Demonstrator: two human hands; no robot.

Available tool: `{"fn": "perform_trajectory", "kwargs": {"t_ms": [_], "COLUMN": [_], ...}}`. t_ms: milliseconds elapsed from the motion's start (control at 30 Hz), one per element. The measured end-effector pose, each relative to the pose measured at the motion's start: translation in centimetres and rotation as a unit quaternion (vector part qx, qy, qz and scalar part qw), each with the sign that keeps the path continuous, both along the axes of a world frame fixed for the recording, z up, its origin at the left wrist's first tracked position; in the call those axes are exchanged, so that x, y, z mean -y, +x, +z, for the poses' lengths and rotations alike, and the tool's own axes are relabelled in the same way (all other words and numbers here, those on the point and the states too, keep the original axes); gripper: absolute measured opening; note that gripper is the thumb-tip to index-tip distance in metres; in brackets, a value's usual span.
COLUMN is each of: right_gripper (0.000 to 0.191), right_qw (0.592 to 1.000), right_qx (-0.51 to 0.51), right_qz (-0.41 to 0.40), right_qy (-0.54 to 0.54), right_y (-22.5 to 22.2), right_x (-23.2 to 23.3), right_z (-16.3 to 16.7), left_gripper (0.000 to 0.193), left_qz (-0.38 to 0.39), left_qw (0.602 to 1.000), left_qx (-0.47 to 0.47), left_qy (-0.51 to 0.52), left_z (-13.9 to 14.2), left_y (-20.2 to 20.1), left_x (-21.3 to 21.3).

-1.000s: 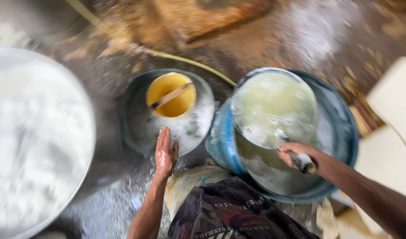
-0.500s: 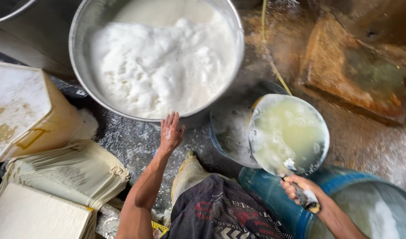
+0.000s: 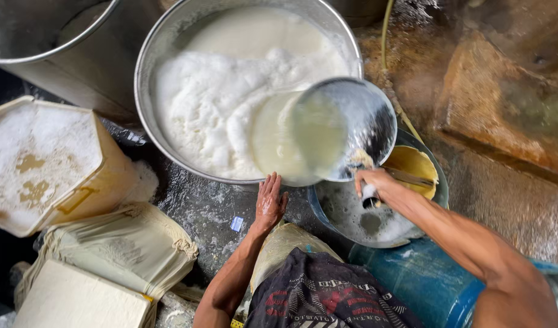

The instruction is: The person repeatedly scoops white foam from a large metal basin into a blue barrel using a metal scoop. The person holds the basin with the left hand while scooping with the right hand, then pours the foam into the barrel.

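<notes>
Ladle (image 3: 343,130) is tilting over the big basin's (image 3: 146,54) right rim, pouring pale liquid in; right hand (image 3: 372,182) is clenching its handle, left hand (image 3: 270,203) is lying flat, released, just below the basin.

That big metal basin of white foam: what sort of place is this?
Probably a small tofu or soy-milk workshop. The metal basin holds frothy white liquid, the right hand tips a scoop into it, and cloth-wrapped pressed blocks lie on the wet floor.
</notes>
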State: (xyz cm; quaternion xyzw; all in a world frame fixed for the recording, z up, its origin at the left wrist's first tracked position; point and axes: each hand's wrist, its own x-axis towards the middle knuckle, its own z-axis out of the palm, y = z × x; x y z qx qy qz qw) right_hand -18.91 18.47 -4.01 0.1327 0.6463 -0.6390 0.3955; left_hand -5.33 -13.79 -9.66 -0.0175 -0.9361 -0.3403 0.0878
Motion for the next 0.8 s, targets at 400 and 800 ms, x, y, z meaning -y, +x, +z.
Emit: {"fn": "perform_trajectory", "kwargs": {"t_ms": [400,800], "right_gripper": [0.023,0.026], "right_qw": [0.863,0.673], "right_qx": [-0.36,-0.127], "right_qz": [-0.354,-0.681], "right_qy": [0.001,0.257], "right_y": [12.3,46.8], "right_x": [-13.8,-43.4], "right_z": [6.5,-3.5], "left_gripper": [0.064,0.063], "left_qz": [-0.307,-0.581], "left_qw": [0.948,0.809], "left_qx": [0.014,0.053], "left_qy": [0.078,0.067], "left_z": [1.8,1.3], "left_y": [-1.4,9.1], "left_x": [-20.7,-46.2]}}
